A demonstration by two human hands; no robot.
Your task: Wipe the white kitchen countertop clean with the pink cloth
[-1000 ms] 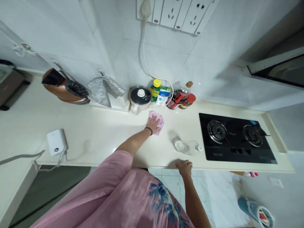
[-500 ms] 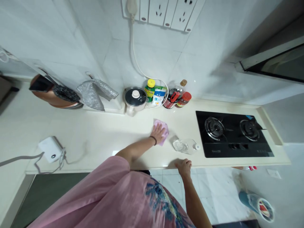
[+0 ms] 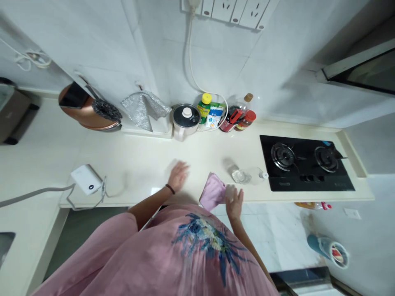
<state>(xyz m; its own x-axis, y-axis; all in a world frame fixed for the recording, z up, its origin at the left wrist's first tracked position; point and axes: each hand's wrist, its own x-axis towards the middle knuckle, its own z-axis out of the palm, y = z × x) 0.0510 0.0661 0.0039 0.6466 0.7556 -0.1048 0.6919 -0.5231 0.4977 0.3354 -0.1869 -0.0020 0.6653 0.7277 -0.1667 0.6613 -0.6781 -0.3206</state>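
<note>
Kitchen: hob (image 3: 305, 162) (two burners (image 3: 283, 156)), lidded pot (image 3: 186, 117), red-capped jar (image 3: 246, 122).

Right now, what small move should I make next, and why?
I'd probably bring the right hand onto the pink cloth and draw it back from the front edge of the counter: its lower corner appears to overhang there, the right hand is right beside it, and the left hand is off the cloth.

Pink cloth (image 3: 212, 192), creased, slanted, at the counter's (image 3: 138, 160) front edge
</note>
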